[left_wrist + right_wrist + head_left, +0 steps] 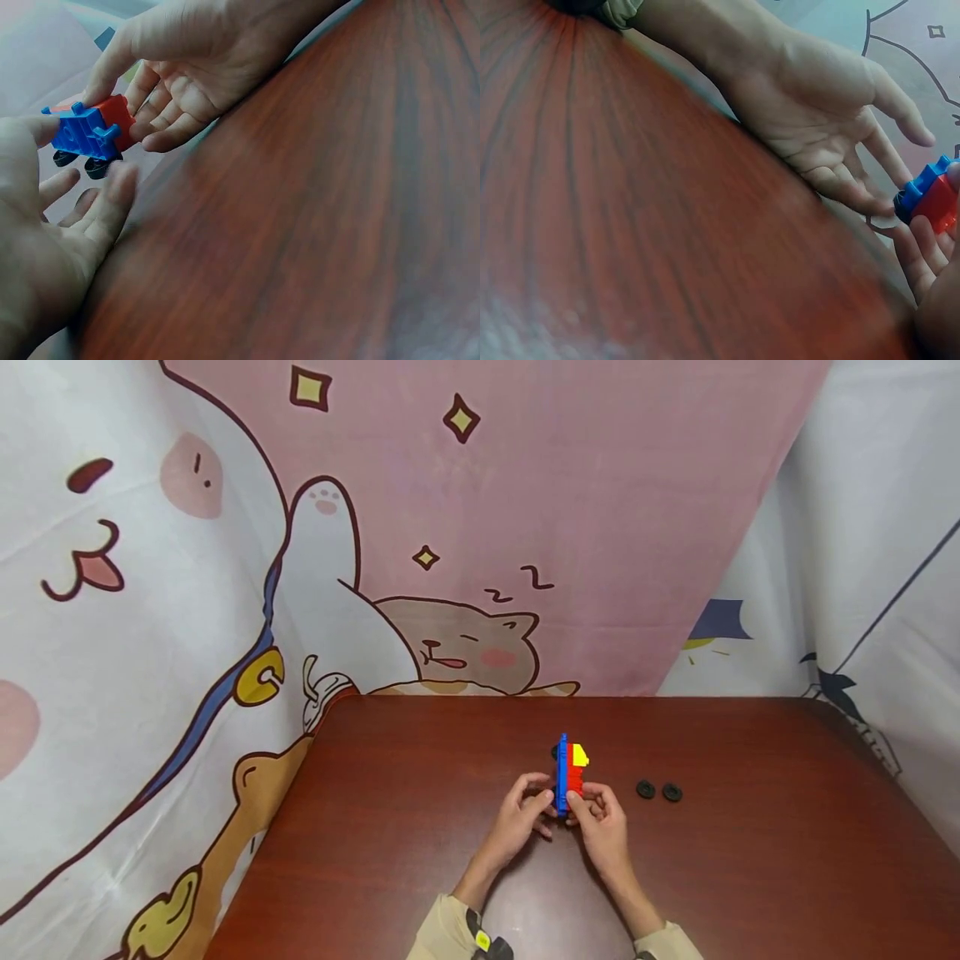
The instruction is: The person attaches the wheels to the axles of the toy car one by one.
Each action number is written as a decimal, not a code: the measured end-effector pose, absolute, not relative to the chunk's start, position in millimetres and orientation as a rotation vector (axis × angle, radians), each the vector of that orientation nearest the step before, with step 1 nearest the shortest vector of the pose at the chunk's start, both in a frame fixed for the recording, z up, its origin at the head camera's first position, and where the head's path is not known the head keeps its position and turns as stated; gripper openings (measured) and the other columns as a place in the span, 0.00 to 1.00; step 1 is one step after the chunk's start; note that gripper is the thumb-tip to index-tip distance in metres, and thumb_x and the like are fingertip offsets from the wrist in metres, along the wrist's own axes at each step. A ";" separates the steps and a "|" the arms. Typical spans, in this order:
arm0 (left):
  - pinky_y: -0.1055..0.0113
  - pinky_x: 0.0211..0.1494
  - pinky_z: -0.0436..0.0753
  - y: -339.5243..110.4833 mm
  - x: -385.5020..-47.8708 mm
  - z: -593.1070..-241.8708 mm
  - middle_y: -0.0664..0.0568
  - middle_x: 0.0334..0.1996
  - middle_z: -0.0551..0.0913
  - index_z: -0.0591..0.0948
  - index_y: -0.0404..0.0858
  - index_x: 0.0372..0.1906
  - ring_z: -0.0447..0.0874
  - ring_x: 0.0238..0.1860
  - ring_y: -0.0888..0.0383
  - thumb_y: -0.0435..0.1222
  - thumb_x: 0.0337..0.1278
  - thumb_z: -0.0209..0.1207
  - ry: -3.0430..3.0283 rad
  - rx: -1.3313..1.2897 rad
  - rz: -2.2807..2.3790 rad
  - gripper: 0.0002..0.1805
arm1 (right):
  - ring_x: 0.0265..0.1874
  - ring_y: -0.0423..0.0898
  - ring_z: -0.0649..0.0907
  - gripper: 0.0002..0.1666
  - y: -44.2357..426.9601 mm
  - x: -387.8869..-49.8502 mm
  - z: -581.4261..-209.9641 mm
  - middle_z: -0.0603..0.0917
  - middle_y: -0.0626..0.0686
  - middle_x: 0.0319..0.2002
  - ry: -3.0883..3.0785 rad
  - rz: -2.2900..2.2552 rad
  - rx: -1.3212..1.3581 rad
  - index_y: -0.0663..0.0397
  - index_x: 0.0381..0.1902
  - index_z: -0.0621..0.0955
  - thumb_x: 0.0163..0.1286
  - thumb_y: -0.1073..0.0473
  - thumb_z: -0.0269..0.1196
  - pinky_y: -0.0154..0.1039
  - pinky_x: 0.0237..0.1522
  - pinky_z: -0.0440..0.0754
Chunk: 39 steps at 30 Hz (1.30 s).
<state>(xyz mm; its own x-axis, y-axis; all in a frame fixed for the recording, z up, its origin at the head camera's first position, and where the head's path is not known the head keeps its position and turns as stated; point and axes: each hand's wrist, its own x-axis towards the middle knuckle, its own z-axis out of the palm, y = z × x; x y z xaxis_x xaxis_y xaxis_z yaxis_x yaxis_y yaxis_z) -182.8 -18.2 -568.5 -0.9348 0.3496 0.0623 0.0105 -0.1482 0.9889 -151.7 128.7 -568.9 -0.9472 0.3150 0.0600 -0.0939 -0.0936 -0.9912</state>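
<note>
A toy vehicle (562, 775) with a long blue base, red bricks and a yellow piece (580, 755) is held above the table. My right hand (604, 835) pinches its near end, the thumb lying on top in the left wrist view. On the other side, my left hand (513, 827) has its fingers spread around the blue base (79, 133); a fingertip is at a wheel, and the thumb stands a little off in the right wrist view. Two black wheels (97, 167) show on the underside. The right wrist view catches only the toy's red and blue end (936, 202).
Two loose black wheels, one (646, 789) beside the other (672, 792), lie on the brown table (390, 860) to the right of the toy. A cloth (600, 510) printed with cartoon cats hangs behind the table and along its left side.
</note>
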 end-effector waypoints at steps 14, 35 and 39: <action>0.57 0.26 0.88 -17.7 -184.9 -564.0 0.49 0.36 0.84 0.77 0.30 0.57 0.84 0.28 0.56 0.39 0.72 0.55 1.856 0.328 2.179 0.18 | 0.25 0.40 0.78 0.13 135.5 -150.1 -567.0 0.81 0.46 0.35 -1.983 1.953 0.012 0.70 0.51 0.80 0.70 0.69 0.62 0.32 0.23 0.78; 0.58 0.27 0.88 -18.2 -185.7 -566.4 0.40 0.39 0.86 0.75 0.28 0.57 0.84 0.26 0.58 0.38 0.73 0.55 1.837 0.333 2.187 0.19 | 0.41 0.69 0.81 0.23 210.6 -162.3 -571.3 0.75 0.61 0.60 -2.520 0.981 -0.437 0.55 0.55 0.79 0.62 0.64 0.54 0.65 0.33 0.75; 0.65 0.26 0.87 -18.9 -185.6 -567.7 0.44 0.37 0.86 0.74 0.27 0.57 0.83 0.25 0.59 0.38 0.73 0.54 1.827 0.341 2.192 0.18 | 0.46 0.67 0.81 0.22 212.9 -162.1 -570.7 0.78 0.65 0.57 -2.560 0.993 -0.401 0.58 0.58 0.78 0.65 0.65 0.54 0.66 0.39 0.76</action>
